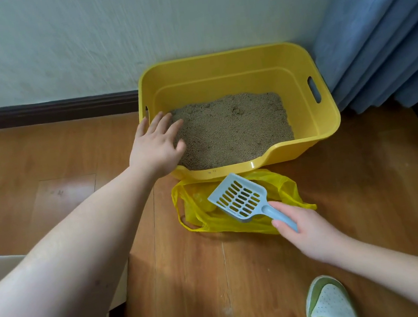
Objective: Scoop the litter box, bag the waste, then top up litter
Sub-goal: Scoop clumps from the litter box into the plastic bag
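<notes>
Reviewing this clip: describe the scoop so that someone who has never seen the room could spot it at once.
Find the yellow litter box against the wall beside the blue curtain. In front of it a yellow plastic bag lies on the wooden floor. Over that bag the right hand holds the scoop: the only pale blue, slotted thing here.

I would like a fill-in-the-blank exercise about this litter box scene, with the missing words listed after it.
1. The right hand holds the slotted scoop by its ____.
2. The plastic bag lying on the floor under the scoop is ____ in colour.
3. The left hand rests, fingers spread, at the ____ corner of the litter box.
4. The scoop's slotted blade carries ____ litter.

Missing words: handle; yellow; near left; no
</notes>
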Action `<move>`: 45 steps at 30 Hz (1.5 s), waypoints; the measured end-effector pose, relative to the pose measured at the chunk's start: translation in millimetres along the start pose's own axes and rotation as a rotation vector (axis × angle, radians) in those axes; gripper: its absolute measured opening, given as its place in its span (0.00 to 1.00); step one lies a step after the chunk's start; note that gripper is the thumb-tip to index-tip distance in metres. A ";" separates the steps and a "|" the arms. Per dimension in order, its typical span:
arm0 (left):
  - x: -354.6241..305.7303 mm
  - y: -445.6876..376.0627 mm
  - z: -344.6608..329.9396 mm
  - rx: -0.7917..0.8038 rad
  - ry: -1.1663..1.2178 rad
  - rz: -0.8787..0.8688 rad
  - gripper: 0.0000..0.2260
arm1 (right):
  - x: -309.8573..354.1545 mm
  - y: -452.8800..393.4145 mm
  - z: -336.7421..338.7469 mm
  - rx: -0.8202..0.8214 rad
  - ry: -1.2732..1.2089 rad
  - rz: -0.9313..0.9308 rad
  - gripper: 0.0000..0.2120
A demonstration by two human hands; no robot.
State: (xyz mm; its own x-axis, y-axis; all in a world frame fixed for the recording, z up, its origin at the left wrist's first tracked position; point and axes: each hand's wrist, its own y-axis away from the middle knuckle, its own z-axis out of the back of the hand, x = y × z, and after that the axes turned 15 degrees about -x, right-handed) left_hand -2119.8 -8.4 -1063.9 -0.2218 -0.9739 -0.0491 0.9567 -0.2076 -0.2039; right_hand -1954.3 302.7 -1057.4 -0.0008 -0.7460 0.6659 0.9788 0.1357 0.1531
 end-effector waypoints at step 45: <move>3.0 -2.9 -3.3 0.031 0.018 -0.125 0.27 | 33.6 -270.8 -28.1 0.065 -0.049 -0.690 0.18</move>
State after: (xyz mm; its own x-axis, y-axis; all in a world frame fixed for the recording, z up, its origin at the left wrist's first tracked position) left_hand -2123.8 -10.4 -1066.7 -0.3427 -0.9385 -0.0425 0.9268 -0.3303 -0.1789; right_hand -2213.7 222.6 -1097.0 -0.6296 -0.6456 0.4322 0.7367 -0.3194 0.5960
